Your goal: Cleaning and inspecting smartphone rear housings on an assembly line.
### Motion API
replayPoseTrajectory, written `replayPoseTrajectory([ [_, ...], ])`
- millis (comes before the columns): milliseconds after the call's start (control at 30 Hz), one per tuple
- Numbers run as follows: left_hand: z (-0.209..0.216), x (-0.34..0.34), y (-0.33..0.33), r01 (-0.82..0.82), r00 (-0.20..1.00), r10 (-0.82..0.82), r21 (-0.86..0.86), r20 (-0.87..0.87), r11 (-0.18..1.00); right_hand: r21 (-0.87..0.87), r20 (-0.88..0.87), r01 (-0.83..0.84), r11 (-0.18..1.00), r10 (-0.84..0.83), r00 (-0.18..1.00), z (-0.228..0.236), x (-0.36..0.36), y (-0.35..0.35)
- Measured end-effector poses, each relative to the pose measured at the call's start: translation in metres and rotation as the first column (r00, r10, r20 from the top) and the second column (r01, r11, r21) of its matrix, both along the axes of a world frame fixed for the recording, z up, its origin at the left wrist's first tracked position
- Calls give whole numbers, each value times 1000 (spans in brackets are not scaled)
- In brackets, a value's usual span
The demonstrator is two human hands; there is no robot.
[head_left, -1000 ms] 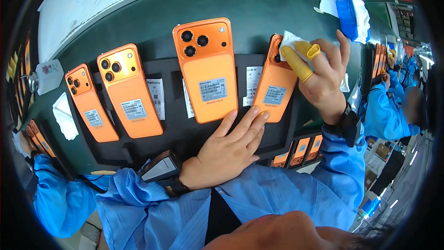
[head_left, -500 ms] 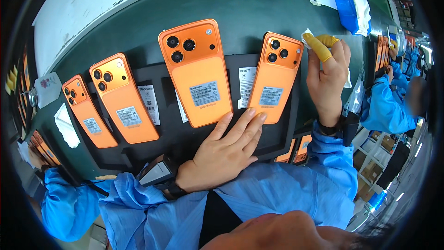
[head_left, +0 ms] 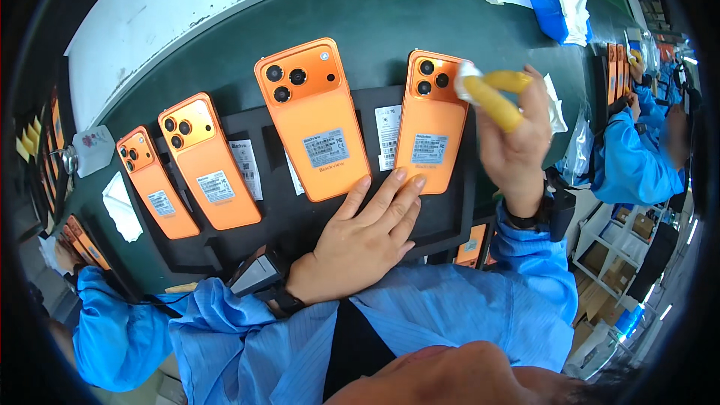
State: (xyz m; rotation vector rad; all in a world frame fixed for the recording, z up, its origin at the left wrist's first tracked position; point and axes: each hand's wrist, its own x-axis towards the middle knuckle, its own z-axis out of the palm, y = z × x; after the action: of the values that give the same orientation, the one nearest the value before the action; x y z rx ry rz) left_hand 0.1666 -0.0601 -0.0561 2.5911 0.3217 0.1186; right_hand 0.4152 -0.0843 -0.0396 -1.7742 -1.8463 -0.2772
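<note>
Bearing printed labels (head_left: pixel 328 148); orange phones (head_left: pixel 319 114)

The orange phones (head_left: pixel 433 121) look smooth and satin, with glossier camera panels (head_left: pixel 313 79). The black tray (head_left: pixel 289 223) appears matt, and the blue sleeve (head_left: pixel 534 264) is of wrinkled cloth.

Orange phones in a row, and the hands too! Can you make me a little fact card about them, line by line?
phones: four orange phones in a row, camera sides up
under them: dark tray on a green table
left hand: fingertips on the rightmost phone's lower end
right hand: pinches a white cloth by that phone's cameras
wearing: yellow finger covers, right hand
</note>
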Motion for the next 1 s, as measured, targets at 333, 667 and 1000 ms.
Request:
replayPoseTrajectory([
  [333, -5, -4, -4, -32, 999, 31, 4, 41, 999, -37, 375, -33, 999, 45, 926, 6, -23, 23],
  [667, -9, -4, -4, -36, 996, 34, 24, 84, 999, -92, 204, 212, 973, -190, 960, -1, -50, 3],
  [1000, -11, -6, -5, -38, 993, 38, -2, 111, 999, -49, 161, 85, 995, -76, 984, -7, -69, 33],
])
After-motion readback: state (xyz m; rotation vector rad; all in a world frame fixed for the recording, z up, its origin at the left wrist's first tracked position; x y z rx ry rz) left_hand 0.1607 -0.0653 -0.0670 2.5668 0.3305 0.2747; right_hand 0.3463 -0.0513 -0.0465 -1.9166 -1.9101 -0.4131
